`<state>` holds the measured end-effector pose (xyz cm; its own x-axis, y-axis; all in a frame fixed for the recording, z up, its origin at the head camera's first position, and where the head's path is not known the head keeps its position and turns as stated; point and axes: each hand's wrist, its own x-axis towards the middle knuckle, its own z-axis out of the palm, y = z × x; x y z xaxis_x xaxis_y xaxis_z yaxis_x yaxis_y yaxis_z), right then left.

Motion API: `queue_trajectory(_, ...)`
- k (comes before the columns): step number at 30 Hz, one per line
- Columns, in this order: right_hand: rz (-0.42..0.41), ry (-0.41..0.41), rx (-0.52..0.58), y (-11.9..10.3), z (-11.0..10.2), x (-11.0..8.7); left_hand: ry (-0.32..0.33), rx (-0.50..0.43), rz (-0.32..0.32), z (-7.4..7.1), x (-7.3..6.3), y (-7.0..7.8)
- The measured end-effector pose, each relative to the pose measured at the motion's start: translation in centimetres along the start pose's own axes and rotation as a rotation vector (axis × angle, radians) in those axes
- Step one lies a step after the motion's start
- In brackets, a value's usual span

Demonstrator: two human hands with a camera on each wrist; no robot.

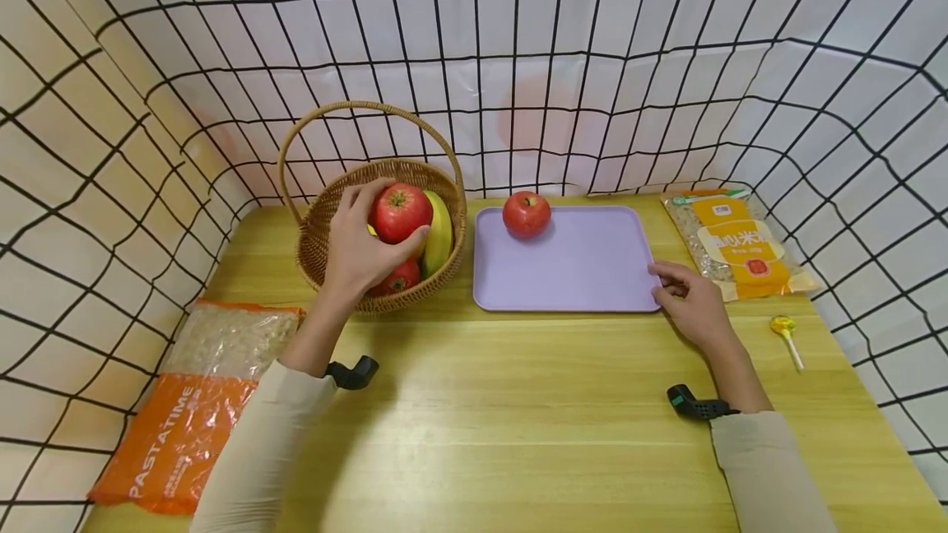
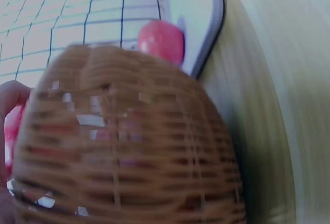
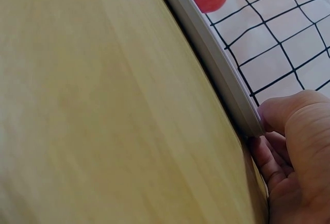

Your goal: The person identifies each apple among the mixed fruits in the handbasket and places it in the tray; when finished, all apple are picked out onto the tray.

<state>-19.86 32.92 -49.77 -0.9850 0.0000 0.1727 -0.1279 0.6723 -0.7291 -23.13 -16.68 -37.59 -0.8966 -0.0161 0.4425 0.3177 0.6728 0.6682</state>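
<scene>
My left hand [image 1: 364, 238] grips a red apple [image 1: 401, 210] at the mouth of the wicker basket [image 1: 320, 249], thumb on one side and fingers on the other. Under it in the basket lie another red apple [image 1: 400, 279] and a yellow-green banana [image 1: 439, 230]. In the left wrist view the basket's woven side [image 2: 129, 147] hides most of that hand. My right hand [image 1: 693, 303] pinches the right edge of the lilac tray [image 1: 592, 270]; the right wrist view shows the thumb on top and fingers beneath the rim. One red apple [image 1: 527, 215] sits at the tray's back left.
An orange PASTATIME bag [image 1: 174, 426] lies at the left, beside my left forearm. Behind my right hand is a yellow-labelled packet [image 1: 736, 243], with a yellow lollipop [image 1: 785, 331] nearer the front. The basket's tall handle [image 1: 370, 108] arches at the back. Gridded cloth walls [image 1: 563, 64] enclose the table.
</scene>
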Motion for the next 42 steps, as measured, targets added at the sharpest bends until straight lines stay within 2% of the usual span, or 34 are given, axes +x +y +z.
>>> queue_trajectory(7,0.009,-0.002,0.001,0.1,0.0,0.1,0.001,-0.043,0.085,1.6,-0.6,1.9)
queue_trajectory(15,0.011,-0.004,-0.007,0.4,0.1,0.2,-0.046,-0.146,0.142,3.5,-1.3,4.3)
queue_trajectory(20,0.023,-0.012,-0.012,0.6,0.1,0.2,-0.048,-0.16,0.193,5.0,-1.5,5.7)
queue_trajectory(27,0.019,-0.015,-0.014,0.8,0.3,0.3,-0.115,-0.181,0.238,7.6,-1.1,7.9)
queue_trajectory(32,0.01,-0.009,-0.02,1.0,0.2,0.2,-0.177,-0.182,0.229,10.3,-0.5,9.0)
queue_trajectory(38,-0.01,0.006,-0.01,1.0,0.3,0.2,-0.284,-0.158,0.154,13.3,0.3,10.0)
queue_trajectory(42,0.0,-0.002,-0.002,0.9,0.0,0.1,-0.335,-0.129,0.127,15.1,1.2,10.5)
